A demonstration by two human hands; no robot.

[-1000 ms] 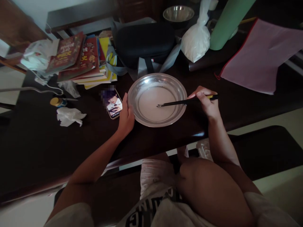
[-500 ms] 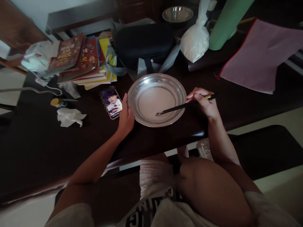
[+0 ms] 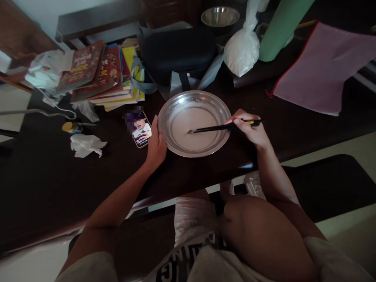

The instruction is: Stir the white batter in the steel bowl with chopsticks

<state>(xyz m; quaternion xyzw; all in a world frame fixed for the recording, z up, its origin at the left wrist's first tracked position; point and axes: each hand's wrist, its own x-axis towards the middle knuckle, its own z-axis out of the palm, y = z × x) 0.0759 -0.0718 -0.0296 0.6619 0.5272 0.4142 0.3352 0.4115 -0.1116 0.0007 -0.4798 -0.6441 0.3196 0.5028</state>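
Steel, shallow and wide, the dish (image 3: 168,124) sat near the front edge of the dark table (image 3: 44,180), holding a thin pale liquid; the right hand (image 3: 249,127) pinched a pair of dark chopsticks (image 3: 219,127) near their top end, fingers closed about them, tips lying low in the liquid left of the dish's middle; the left hand (image 3: 156,145) cupped the dish's left rim, fingers curled against the metal, thumb side just beside a lit phone (image 3: 141,129). Stirring looked to be the step in hand, judging by the tips in the liquid and the bracing grip; the next stroke would call for tips kept low and the rim held firm, since the dish was shallow and the liquid could slop over.
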